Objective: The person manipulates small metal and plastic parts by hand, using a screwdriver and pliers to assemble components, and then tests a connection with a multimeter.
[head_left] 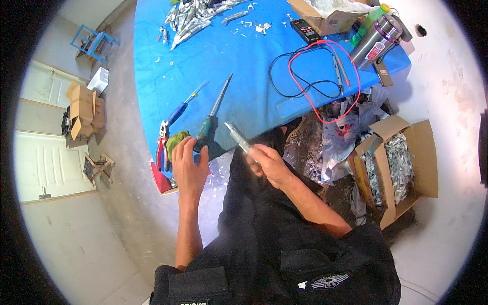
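Observation:
My right hand [268, 165] is closed around one end of a silver tube-shaped piece [236, 134]. Its free end points up and left, over the table's near edge. My left hand [190, 165] is at that edge with thumb and fingers apart, and I see nothing in it. Just beyond its fingertips lies a screwdriver with a teal handle [206, 130] and a long shaft. A green cloth [176, 144] is beside these fingers, partly covered by them. Left of the cloth are red-handled pliers [162, 147]. A blue-handled screwdriver [177, 113] lies above them.
On the blue table cover [239, 56] lies a pile of silver pieces [190, 19]. A multimeter [304, 31] with red and black leads, a steel flask [376, 41] and a cardboard box [325, 18] occupy the far right. Below right, an open carton [424, 168] holds many silver pieces.

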The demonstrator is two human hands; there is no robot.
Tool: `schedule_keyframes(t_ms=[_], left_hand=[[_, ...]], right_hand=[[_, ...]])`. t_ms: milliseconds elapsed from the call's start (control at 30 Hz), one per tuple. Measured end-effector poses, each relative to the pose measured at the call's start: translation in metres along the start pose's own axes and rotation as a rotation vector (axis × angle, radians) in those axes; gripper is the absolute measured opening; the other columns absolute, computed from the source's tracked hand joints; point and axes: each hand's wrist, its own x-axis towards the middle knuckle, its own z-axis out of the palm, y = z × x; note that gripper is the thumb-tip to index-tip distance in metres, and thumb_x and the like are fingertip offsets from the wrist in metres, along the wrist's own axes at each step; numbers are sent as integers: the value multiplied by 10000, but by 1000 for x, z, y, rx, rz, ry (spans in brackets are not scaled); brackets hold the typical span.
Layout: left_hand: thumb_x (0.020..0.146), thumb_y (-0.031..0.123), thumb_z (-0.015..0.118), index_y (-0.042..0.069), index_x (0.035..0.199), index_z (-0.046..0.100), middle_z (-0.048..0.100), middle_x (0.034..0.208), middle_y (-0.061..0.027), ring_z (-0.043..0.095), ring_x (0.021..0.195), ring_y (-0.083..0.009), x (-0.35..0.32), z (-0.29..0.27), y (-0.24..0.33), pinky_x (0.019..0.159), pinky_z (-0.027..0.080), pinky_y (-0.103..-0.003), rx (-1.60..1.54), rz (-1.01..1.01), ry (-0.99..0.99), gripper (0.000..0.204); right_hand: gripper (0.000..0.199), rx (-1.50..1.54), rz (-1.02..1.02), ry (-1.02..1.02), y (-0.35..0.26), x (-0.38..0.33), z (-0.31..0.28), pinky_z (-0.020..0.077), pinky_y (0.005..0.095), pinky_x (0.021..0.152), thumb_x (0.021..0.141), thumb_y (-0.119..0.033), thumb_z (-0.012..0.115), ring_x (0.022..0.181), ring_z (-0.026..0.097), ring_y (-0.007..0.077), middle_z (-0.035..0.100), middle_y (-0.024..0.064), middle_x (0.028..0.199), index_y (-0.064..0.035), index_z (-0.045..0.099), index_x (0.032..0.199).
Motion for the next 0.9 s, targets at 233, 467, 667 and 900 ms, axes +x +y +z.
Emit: schedule_keyframes(t_ms=[233, 467, 667, 900], left_hand=[[921, 185, 746, -9, 1280, 633, 680, 1151, -215, 641, 1078, -405, 17, 23, -5, 931, 502, -480, 41, -67, -127, 424], [894, 166, 726, -31, 1134, 671, 671, 963, -216, 663, 901, -380, 24, 22, -8, 808, 521, -461, -47, -77, -138, 316], [862, 141, 707, -33, 1095, 661, 661, 858, -120, 623, 790, -204, -3, -25, -7, 740, 508, -353, -320, -379, -205, 294], [863, 55, 693, -12, 1216, 664, 696, 898, -43, 622, 787, -118, -41, -80, -12, 721, 501, -270, -428, -403, -265, 361]], right_hand=[[289, -233, -37, 7, -15, -3, 8, 443, 224, 576, 1034, -289, 612, 706, 572, 74, 703, 49, 969, -14, 640, 1121], [250, -233, -76, -3, -17, 5, 12, 454, 257, 548, 1020, -237, 609, 612, 565, 83, 735, 88, 877, 5, 635, 1077], [355, -262, -37, 5, -19, 8, 16, 422, 250, 522, 1057, -346, 590, 574, 534, 77, 670, 47, 740, -7, 691, 1039], [366, -188, -7, 21, -15, 15, 17, 414, 256, 519, 1056, -362, 588, 567, 516, 76, 628, 19, 720, -19, 697, 993]])
